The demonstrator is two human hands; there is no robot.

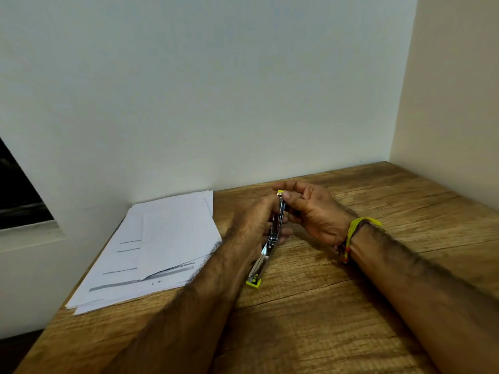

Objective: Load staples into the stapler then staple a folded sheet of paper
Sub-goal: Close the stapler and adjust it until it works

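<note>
A small metal stapler [266, 252] with yellow plastic ends is swung wide open above the wooden table [337, 306]. My left hand [253, 225] grips its middle from the left. The stapler's upper yellow tip is pinched between the thumb and fingers of my right hand [310, 211], while its lower yellow end hangs near the table. No loose staples can be made out. A folded white sheet [175, 233] lies on top of a paper stack [129, 265] left of my hands.
The table sits in a corner, with a white wall behind and a beige wall at the right. A dark window opening [19, 195] is at the far left. My right wrist wears a yellow thread band [356, 230].
</note>
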